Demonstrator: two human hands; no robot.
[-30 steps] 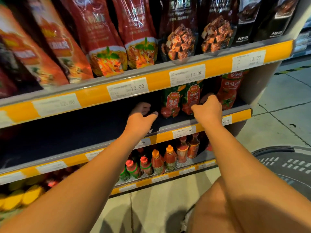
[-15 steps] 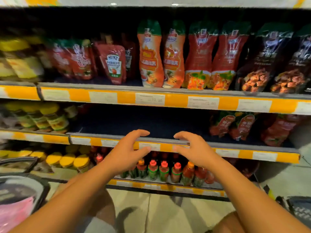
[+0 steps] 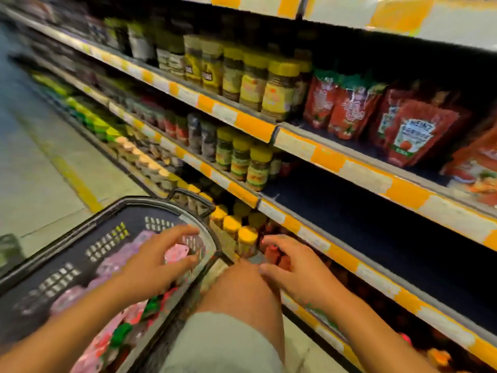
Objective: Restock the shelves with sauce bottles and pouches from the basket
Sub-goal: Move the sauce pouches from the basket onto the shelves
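The dark plastic shopping basket (image 3: 80, 238) on the floor holds blurred pink and red pouches (image 3: 113, 265). The left hand (image 3: 158, 262) hovers over them, grip spread and empty; the right hand (image 3: 298, 273), also spread and empty, hovers beside the knee.

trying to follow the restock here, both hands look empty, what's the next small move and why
Probably lower the left hand into the basket and grip a pouch. Both hands hold nothing, fingers spread; the left hangs over the pink pouches, while the right hand is beside the basket, over the knee. The middle shelf nearby is bare.
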